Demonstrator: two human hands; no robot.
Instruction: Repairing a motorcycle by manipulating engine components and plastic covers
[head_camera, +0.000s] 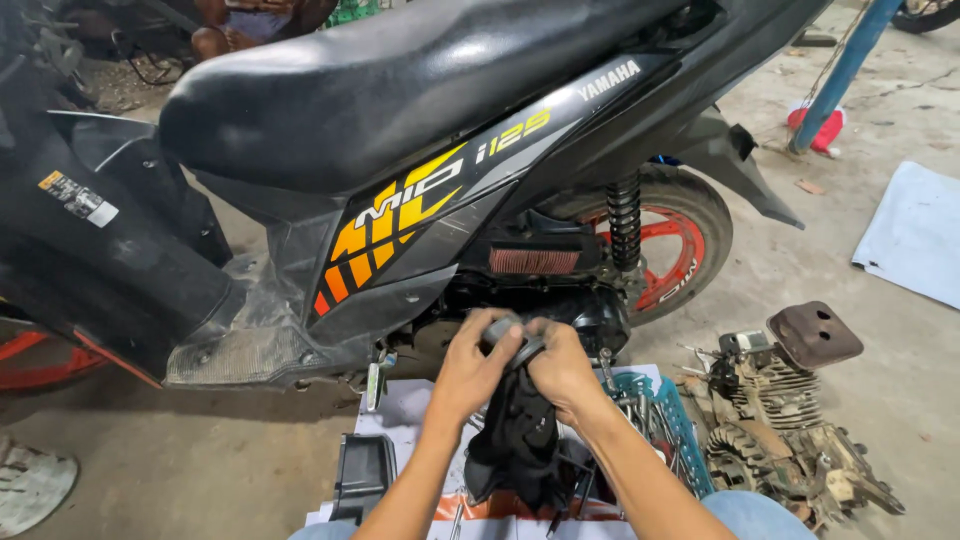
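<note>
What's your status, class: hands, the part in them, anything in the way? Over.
Left hand and right hand both gripping a small grey part, black rag underneath. Black scooter close ahead. Nothing between the hands.

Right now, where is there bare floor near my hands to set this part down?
Bare concrete lies between the rusty engine parts and the pale blue cloth, and left of the black plastic tray. Under both hands, the teal tool basket and papers are crowded.
</note>
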